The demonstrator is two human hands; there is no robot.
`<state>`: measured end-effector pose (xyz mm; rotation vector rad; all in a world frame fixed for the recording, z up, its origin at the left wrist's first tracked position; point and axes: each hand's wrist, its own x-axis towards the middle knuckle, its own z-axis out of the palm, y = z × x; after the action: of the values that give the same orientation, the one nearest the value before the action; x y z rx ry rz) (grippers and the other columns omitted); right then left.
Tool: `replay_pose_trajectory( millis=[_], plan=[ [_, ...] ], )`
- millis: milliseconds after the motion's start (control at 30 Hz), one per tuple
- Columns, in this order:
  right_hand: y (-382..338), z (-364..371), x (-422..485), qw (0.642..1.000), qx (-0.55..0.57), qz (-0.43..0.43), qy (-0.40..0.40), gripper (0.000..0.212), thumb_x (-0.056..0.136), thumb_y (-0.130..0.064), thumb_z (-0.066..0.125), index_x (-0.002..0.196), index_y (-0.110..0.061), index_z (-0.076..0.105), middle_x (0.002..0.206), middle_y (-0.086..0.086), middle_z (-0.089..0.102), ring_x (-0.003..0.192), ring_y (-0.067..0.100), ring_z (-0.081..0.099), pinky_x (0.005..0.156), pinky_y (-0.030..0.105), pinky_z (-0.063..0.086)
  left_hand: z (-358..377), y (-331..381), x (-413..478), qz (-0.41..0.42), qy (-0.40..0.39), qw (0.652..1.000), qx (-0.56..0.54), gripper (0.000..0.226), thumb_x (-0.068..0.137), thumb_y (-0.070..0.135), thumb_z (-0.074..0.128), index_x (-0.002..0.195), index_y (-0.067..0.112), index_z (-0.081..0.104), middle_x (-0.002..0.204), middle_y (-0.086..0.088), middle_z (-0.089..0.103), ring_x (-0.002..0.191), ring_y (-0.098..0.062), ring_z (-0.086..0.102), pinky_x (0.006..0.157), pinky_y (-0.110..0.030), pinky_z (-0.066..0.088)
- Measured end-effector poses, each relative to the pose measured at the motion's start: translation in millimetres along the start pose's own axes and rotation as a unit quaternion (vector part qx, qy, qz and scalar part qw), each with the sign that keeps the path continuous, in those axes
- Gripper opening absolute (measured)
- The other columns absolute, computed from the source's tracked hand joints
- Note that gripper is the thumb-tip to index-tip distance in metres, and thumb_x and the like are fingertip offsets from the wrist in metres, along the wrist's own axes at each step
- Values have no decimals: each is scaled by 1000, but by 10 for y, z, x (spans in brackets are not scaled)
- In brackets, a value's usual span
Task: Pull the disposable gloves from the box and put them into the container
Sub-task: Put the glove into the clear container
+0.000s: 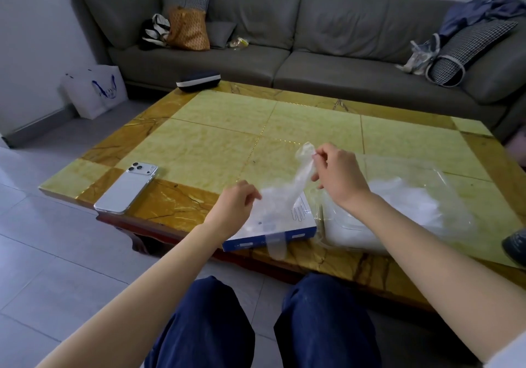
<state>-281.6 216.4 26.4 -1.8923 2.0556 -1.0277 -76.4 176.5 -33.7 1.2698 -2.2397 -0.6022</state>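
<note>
One grey sofa (284, 54) runs along the far side, bags and cushions piled on it. Before you lies the yellow table (227, 128). At its near right stands your clear container (444, 177), open on top, with a loose white heap of gloves (407, 196) inside. Just left of it, at the near edge, lies the flat blue-and-white box (301, 231). A crumpled clear mass rises from its top, and one strip (276, 245) hangs down over its near side. A white phone (128, 188) lies face down at the near left, and a dark case (197, 80) at the far left corner. You hold one clear glove (301, 177) stretched above the box. Your right hand (338, 174) pinches its upper end between thumb and fingertips. Your left hand (236, 199), fingers curled, grips its lower edge just over the box.
</note>
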Motion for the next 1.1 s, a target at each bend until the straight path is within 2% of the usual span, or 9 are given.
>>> replay_pose_trajectory(
  millis=[133,267,400,567,733,767,833,933,1100],
  plan=[
    [40,-121,79,999,14,34,20,14,101,-12,40,94,-12,53,70,-2,56,66,13,65,65,38,58,144,-4,-94,4,-168,980,102,28,98,24,40,85,8,58,101,-6,52,94,-27,57,82,-35,44],
    [80,-219,118,998,22,45,42,14,100,-12,41,94,-11,53,72,-1,57,67,15,66,66,39,58,213,-22,-98,36,-229,944,235,56,90,55,50,128,14,50,126,-1,51,117,-21,46,99,-29,32],
    [116,-368,171,995,9,48,85,19,101,-14,39,102,-5,56,79,2,57,66,12,64,62,33,58,224,-40,-39,37,-225,946,229,63,84,55,58,132,15,47,131,-1,49,119,-19,41,101,-28,30],
    [128,-565,252,990,16,39,132,17,101,-13,40,97,-6,55,82,7,59,67,15,66,60,34,58,203,11,14,20,-241,937,252,65,81,55,62,132,16,48,131,-1,46,121,-20,33,104,-31,27],
    [101,-662,234,992,28,5,122,15,99,-10,44,99,-5,58,84,6,59,70,18,66,56,28,56,-36,133,162,-36,-336,902,267,57,89,37,61,139,19,43,143,-5,36,135,-25,26,112,-39,25],
    [98,-669,216,993,31,-4,114,14,99,-9,44,98,-6,58,86,6,59,71,18,66,56,27,56,-110,184,220,-49,-327,913,239,50,93,27,56,140,17,43,145,-5,37,136,-24,29,112,-39,27],
    [88,-661,182,995,40,-17,94,14,98,-7,44,97,-7,57,88,5,59,72,17,65,58,29,56,-265,311,344,-62,-228,957,169,41,95,8,47,135,14,48,143,-6,44,130,-21,42,108,-34,35],
    [79,-651,132,996,58,-36,53,17,98,-5,42,95,-12,57,93,1,59,74,13,64,61,27,57,-453,602,475,-9,-55,996,72,42,94,10,51,135,15,45,138,-5,45,123,-20,46,102,-32,38],
    [10,-674,37,990,96,-85,-55,16,97,-3,45,92,-5,60,99,3,61,84,8,63,66,18,56,-428,1136,542,105,-98,990,4,61,84,35,67,137,18,41,139,2,46,124,-12,43,101,-24,34]
  ],
)
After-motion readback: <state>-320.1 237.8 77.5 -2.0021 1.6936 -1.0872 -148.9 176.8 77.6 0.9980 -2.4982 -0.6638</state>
